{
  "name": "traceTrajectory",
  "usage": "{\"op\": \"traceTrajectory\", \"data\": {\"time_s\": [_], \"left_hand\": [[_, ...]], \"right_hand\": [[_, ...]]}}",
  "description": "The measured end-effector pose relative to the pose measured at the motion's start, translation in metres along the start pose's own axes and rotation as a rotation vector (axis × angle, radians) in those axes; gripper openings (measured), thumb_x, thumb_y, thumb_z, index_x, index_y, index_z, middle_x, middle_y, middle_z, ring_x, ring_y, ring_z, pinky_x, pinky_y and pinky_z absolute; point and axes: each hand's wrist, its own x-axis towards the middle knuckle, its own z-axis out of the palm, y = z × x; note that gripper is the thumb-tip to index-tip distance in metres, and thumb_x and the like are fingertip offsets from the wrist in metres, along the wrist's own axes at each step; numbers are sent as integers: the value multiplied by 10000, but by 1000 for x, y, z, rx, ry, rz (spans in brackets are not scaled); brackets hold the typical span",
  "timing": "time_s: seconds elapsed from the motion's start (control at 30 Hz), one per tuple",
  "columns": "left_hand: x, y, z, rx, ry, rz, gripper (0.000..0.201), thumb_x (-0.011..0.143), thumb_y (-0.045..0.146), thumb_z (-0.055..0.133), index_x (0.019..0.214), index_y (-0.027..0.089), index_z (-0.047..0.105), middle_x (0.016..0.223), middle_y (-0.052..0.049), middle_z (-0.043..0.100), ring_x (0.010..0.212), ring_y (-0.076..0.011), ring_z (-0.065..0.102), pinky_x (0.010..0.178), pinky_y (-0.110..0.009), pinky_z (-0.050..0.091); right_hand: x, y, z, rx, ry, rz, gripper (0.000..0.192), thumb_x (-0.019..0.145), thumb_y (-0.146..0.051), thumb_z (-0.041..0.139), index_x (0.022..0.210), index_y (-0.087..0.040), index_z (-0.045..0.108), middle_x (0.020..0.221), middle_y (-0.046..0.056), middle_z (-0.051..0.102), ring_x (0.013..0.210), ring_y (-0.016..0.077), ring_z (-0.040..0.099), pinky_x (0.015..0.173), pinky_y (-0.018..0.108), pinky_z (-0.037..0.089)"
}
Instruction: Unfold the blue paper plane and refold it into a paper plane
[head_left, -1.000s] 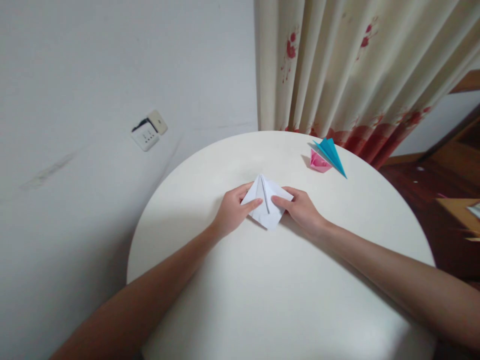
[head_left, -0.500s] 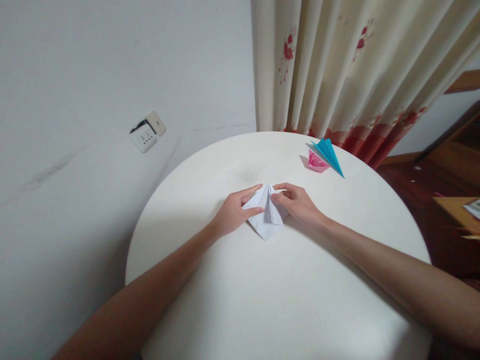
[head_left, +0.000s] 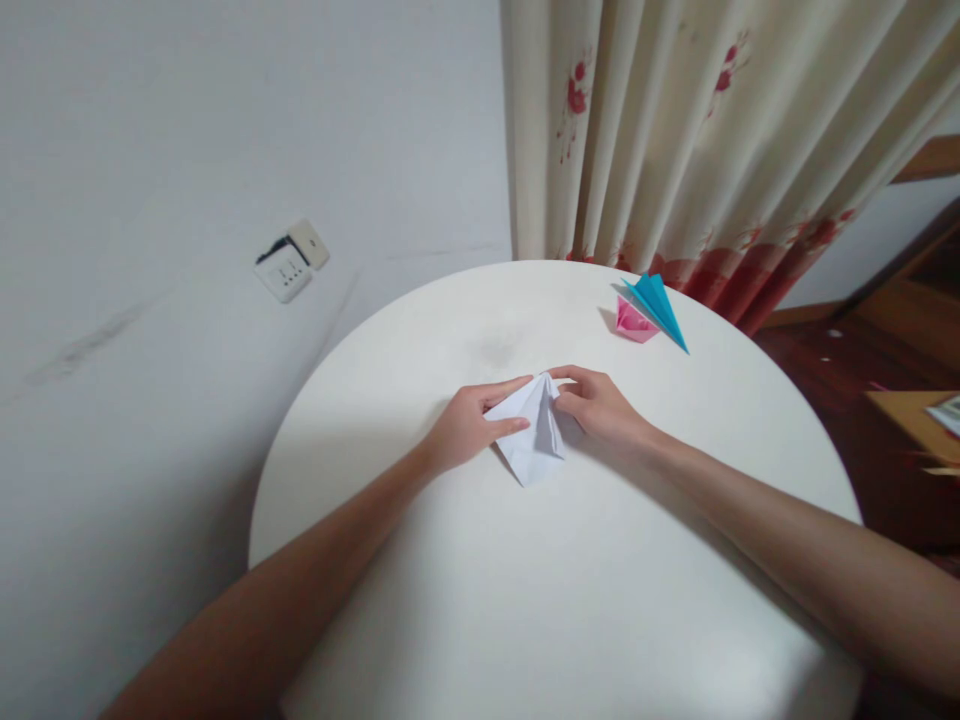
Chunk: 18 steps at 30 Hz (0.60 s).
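A folded white sheet of paper lies at the middle of the round white table, with one corner pointing toward me and a raised fold along its right side. My left hand grips its left edge, thumb on top and fingers along the far side. At the upper right edge, my right hand pinches the fold between thumb and curled fingers. The underside of the paper is hidden.
A blue paper plane leans on a pink paper boat near the table's far right edge. A wall with a socket stands at the left, and a flowered curtain hangs behind the table.
The white paper has turned slightly, its near corner shifting left. Its right flap has been drawn in and stands narrower, and my right thumb has moved a little to the right.
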Motion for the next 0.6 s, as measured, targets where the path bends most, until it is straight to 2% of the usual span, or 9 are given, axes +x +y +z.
{"op": "traceTrajectory", "data": {"time_s": [0.27, 0.4, 0.6], "left_hand": [[0, -2, -1, 17, -3, 15, 591, 784, 305, 774, 1339, 190, 604, 1370, -83, 598, 1221, -255, 606, 1042, -336, 468], [0, -1, -1, 78, 13, -21, 553, 775, 313, 779, 1298, 198, 641, 1315, -75, 641, 1150, -261, 649, 972, -330, 508], [-1, -1, -1, 122, -2, -59, 396, 785, 363, 765, 1146, 202, 741, 1137, -59, 739, 983, -246, 711, 830, -290, 541]], "right_hand": [[2, -1, -1, -1, 80, 5, 321, 765, -352, 645, 989, -128, 694, 719, 50, 682, 567, 132, 545, 510, 247, 374], [3, 2, -2, 6, 70, 26, 258, 730, -247, 645, 949, -131, 719, 680, 51, 684, 545, 142, 557, 496, 249, 388], [4, 3, -1, 134, 75, 69, 281, 675, -134, 618, 940, -135, 712, 766, 80, 737, 630, 185, 645, 584, 281, 488]]}}
